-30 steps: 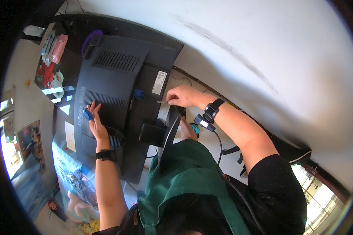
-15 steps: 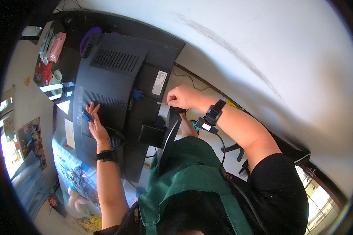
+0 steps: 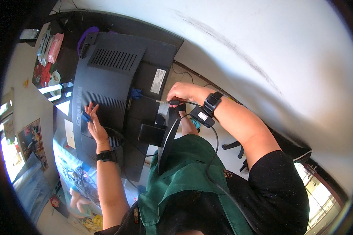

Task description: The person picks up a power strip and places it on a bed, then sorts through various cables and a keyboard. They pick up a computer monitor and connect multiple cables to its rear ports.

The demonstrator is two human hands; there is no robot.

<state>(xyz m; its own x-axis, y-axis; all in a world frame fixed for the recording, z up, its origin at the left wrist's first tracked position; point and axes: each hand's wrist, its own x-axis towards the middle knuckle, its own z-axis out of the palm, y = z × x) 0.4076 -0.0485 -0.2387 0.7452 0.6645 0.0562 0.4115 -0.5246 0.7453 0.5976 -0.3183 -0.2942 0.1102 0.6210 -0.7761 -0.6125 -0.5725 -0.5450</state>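
A dark monitor (image 3: 106,84) lies with its back up, its stand base (image 3: 169,131) toward my body. My left hand (image 3: 96,127) rests on the ribbed back panel, fingers partly stretched, with a blue cable plug (image 3: 86,116) held between them. A black cable with a thick section (image 3: 119,134) runs from beneath that hand. Another blue plug (image 3: 136,93) sits at the monitor's port area, its cable leading right. My right hand (image 3: 180,92) is closed on this cable, next to a black cylinder (image 3: 174,102) on it, beyond the monitor's edge.
The monitor lies on a dark desk (image 3: 161,33) beside a white wall (image 3: 239,35). Packets (image 3: 55,47) and a cup (image 3: 55,76) stand at the far left. A small black box (image 3: 202,116) with a cord hangs at my right wrist. A wheeled chair base (image 3: 233,146) is at right.
My right hand has shifted slightly and its wrist has turned, so the black cylinder on the cable now shows below the fingers. My left hand stays on the monitor with the plug.
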